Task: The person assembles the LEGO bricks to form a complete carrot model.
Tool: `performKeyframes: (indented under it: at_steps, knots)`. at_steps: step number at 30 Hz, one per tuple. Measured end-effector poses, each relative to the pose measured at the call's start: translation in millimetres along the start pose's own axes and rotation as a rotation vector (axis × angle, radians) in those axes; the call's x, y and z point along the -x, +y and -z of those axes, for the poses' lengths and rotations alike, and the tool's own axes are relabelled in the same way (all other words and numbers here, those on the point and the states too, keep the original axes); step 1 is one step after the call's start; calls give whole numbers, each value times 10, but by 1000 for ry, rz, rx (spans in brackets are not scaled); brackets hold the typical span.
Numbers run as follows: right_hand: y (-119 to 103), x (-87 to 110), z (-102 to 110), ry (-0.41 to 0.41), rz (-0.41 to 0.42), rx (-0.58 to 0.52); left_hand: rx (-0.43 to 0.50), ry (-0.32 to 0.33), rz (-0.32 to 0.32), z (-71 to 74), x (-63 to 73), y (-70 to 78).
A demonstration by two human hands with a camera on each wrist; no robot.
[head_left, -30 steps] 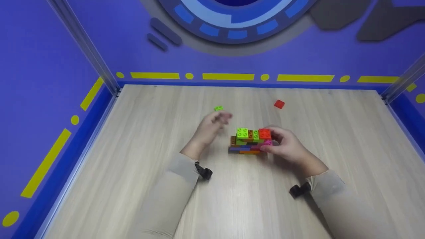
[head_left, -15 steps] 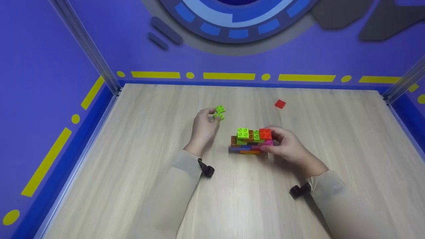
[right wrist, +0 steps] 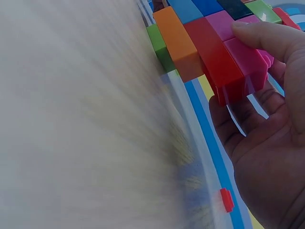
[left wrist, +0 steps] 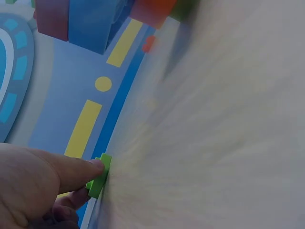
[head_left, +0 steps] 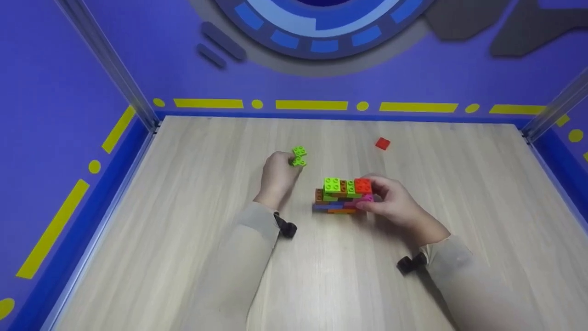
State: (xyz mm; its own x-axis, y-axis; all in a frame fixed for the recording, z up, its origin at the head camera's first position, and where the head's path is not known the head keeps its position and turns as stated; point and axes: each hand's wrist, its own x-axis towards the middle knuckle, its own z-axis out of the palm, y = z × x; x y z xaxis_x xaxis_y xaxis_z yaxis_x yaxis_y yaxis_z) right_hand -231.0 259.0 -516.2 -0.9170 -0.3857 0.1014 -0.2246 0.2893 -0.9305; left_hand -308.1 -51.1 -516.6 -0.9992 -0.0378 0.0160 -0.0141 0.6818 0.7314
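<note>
My left hand (head_left: 279, 177) is at the left of the stack and pinches a lime green brick (head_left: 299, 162) between thumb and fingers. Touching or just behind it on the table is a second lime green brick (head_left: 299, 150). In the left wrist view, thumb and fingers hold a green brick (left wrist: 99, 176) by its edges, low over the tabletop. My right hand (head_left: 394, 198) grips the right end of a multicoloured stack of bricks (head_left: 341, 201). The right wrist view shows the thumb on a pink brick (right wrist: 245, 57) and fingers behind the red brick (right wrist: 214, 52).
A flat red brick (head_left: 382, 143) lies alone toward the back of the wooden table (head_left: 206, 151). Blue panels with yellow marks (head_left: 311, 105) enclose the back and sides.
The left hand, blurred and loosely extended a second ago, has moved slightly left and taken hold of a green brick. The right hand keeps its grip on the stack.
</note>
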Motion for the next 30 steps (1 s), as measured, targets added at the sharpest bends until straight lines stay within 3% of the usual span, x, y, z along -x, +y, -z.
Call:
performKeyframes:
  at_steps: [7, 13, 22, 30]
  knots:
    - [2, -7, -4, 2, 31, 2, 20, -15, -16, 29, 15, -6]
    - [17, -3, -12, 8, 39, 10, 129, -28, -19, 121, 46, 69]
    - [7, -3, -7, 3, 25, 13, 274, -112, -182, 382, 264, 361]
    - [7, -6, -7, 1, 33, -2, 313, -199, -321, 484, 470, 587]
